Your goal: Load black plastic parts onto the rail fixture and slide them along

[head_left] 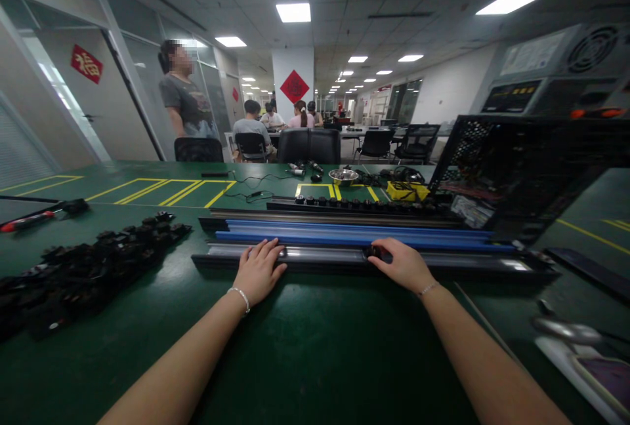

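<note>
A long dark rail with a shiny channel [325, 254] lies across the green table in front of me. My left hand [258, 269] rests on its left part, fingers stretched out and spread over the channel. Farther right, my right hand [403, 265] pinches a small black part [375, 252] between thumb and fingers, at the channel. The part's exact kind cannot be made out. Just behind the rail runs a blue rail [344, 235], parallel to it. Another dark rail [325, 216] lies beyond that one.
Many black parts [98, 261] are heaped at the left, near a red-handled screwdriver [29, 220]. An open computer case [512, 169] stands at the right. Behind the rails are a metal bowl [343, 176] and a yellow box [407, 190]. Several people are in the background.
</note>
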`<state>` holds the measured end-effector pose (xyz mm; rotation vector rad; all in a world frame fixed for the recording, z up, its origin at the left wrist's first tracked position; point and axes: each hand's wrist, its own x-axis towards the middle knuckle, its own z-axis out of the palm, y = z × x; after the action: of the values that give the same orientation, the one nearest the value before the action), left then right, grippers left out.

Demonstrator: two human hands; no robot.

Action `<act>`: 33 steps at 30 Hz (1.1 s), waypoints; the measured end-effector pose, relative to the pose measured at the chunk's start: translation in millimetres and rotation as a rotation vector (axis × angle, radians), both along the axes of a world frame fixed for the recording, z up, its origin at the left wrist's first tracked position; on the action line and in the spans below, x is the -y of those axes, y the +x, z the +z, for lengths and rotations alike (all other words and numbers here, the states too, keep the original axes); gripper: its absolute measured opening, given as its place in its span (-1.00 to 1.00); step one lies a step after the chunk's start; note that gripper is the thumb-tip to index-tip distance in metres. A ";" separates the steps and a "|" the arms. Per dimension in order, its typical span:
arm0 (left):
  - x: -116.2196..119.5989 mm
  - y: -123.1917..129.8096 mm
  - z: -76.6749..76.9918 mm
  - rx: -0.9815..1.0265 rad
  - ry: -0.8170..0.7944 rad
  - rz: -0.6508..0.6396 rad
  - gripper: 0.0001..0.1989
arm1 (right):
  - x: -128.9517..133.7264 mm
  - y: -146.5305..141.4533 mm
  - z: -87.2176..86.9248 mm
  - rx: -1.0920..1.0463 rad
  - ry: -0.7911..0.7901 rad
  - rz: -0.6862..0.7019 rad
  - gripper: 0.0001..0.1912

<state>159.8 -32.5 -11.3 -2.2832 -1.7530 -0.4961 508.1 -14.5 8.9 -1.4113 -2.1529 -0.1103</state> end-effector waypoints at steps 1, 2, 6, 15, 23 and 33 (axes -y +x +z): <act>0.0 -0.1 0.0 0.001 0.001 -0.001 -0.61 | 0.5 -0.7 0.5 -0.001 -0.004 0.001 -0.72; 0.1 -0.2 0.1 0.002 0.001 -0.002 -0.61 | 0.9 -1.5 1.1 -0.002 -0.007 0.002 -0.72; 0.3 -0.6 -0.4 0.001 0.007 -0.006 -0.61 | 2.2 -6.0 3.0 -0.016 -0.023 0.006 -0.73; -0.7 -1.1 -2.3 0.004 0.021 -0.011 -0.61 | 1.6 -11.9 2.3 -0.017 -0.047 0.022 -0.72; 0.3 -0.7 -0.8 0.004 0.014 -0.013 -0.62 | 4.4 -21.1 6.1 -0.053 -0.092 0.034 -0.72; 0.2 0.1 -0.6 0.007 0.010 -0.008 -0.61 | 6.6 -30.6 6.6 -0.036 -0.126 0.041 -0.65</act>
<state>159.9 -32.8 -11.9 -2.2851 -1.7420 -0.5133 477.5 -21.1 15.5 -1.4259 -2.1914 0.0667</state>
